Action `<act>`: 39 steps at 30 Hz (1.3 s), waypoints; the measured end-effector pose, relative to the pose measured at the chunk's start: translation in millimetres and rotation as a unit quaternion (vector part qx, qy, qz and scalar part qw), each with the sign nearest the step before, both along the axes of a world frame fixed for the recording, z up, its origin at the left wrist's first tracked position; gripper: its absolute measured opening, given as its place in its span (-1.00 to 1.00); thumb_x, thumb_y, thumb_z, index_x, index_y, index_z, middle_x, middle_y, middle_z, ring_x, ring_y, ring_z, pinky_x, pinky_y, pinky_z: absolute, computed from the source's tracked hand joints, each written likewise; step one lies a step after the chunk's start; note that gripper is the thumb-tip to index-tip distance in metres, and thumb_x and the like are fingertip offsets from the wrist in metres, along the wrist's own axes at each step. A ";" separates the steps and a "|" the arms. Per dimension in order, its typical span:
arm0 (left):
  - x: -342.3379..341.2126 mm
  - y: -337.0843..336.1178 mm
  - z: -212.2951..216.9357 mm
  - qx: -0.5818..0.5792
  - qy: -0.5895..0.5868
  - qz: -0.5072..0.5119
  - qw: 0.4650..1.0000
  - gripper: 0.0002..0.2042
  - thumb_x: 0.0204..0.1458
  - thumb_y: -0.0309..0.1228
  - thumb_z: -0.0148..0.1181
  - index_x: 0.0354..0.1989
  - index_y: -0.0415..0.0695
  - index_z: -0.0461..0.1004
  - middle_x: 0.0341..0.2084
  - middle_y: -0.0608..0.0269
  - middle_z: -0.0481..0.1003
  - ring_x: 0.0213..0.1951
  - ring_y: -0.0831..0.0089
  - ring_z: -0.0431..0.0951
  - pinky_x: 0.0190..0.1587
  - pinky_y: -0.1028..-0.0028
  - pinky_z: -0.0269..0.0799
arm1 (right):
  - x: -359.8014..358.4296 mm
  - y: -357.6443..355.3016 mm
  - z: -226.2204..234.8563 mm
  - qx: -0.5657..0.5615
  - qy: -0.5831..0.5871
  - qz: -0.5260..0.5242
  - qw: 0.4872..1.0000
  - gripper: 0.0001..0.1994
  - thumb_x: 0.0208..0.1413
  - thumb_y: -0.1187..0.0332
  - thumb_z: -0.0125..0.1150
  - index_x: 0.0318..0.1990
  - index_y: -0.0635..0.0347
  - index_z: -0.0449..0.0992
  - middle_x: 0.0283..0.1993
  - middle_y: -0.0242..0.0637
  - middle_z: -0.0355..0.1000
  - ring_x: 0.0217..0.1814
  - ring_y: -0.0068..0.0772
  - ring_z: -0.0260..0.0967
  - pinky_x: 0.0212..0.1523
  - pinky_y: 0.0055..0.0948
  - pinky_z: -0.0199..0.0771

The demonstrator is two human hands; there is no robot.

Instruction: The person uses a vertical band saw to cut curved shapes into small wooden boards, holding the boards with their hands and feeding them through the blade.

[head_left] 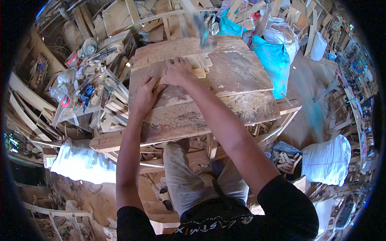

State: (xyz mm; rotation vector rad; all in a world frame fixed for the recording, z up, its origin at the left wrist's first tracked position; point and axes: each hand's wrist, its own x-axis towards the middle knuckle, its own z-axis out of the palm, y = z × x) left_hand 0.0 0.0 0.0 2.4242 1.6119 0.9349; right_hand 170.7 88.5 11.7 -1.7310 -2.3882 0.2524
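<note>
My left hand (145, 97) lies flat, fingers spread, on a dusty wooden board (225, 76) that tops a rough workbench. My right hand (177, 71) presses down on a small pale wooden block (200, 72) near the middle of the board, fingers curled over it. The two hands are close together, the right slightly farther from me. A blurred blue-and-grey object (198, 25) stands at the board's far edge. My knees in grey trousers (183, 176) show below the bench.
A cluttered side table (86, 86) with tools and wood scraps stands left. Blue sacks (268, 52) and white sacks (327, 158) sit right. Stacked timber offcuts (132, 16) fill the back. A white sack (82, 162) lies at lower left on the dirt floor.
</note>
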 end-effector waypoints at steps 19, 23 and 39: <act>-6.1 21.9 2.4 0.024 0.036 -0.010 0.999 -0.57 0.25 -0.14 0.26 0.17 -0.16 0.53 -0.01 -0.06 0.52 0.00 -0.12 0.57 0.03 0.11 0.49 | -0.2 29.3 -13.7 0.029 0.080 -0.009 0.996 -0.31 0.33 0.02 -0.08 0.56 0.05 0.11 0.60 0.15 -0.02 0.65 0.28 -0.11 0.63 0.11 -0.18; -9.2 27.2 -3.4 0.037 0.031 -0.016 0.999 -0.59 0.26 -0.14 0.25 0.15 -0.16 0.54 -0.01 -0.05 0.53 0.00 -0.10 0.58 0.03 0.12 0.49 | -0.2 31.6 -14.4 0.030 0.092 -0.009 0.995 -0.32 0.34 0.01 -0.08 0.56 0.04 0.12 0.63 0.11 -0.07 0.66 0.27 -0.14 0.63 0.13 -0.19; -11.7 38.9 -14.4 0.038 -0.020 -0.044 0.998 -0.60 0.24 -0.20 0.29 0.13 -0.22 0.54 0.00 -0.14 0.52 0.03 -0.19 0.54 0.08 0.08 0.47 | 0.2 35.1 -9.2 -0.005 0.096 -0.017 0.995 -0.29 0.29 -0.01 -0.08 0.54 0.08 0.16 0.61 0.16 -0.02 0.66 0.28 -0.13 0.62 0.15 -0.18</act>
